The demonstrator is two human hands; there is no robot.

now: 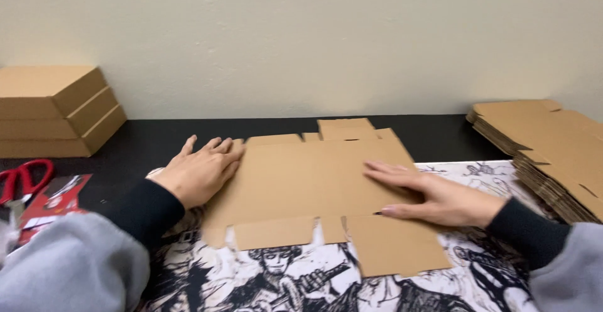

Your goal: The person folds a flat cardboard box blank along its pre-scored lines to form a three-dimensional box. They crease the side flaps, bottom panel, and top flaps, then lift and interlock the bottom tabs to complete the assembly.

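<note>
With the flat cardboard blank point(314, 193) lying on the black-and-white printed mat point(264, 280), left hand point(200, 172) open on its left edge and right hand point(433, 196) spread flat right of centre, uneven pressure could probably skew the blank or crease it off its score lines.

A small packing workstation, likely at home: a black table point(440, 137) against a plain cream wall point(314, 36), folded cardboard boxes point(53, 108) at its left edge, flat box blanks point(553, 149) stacked at the right, red scissors point(22, 180).
</note>
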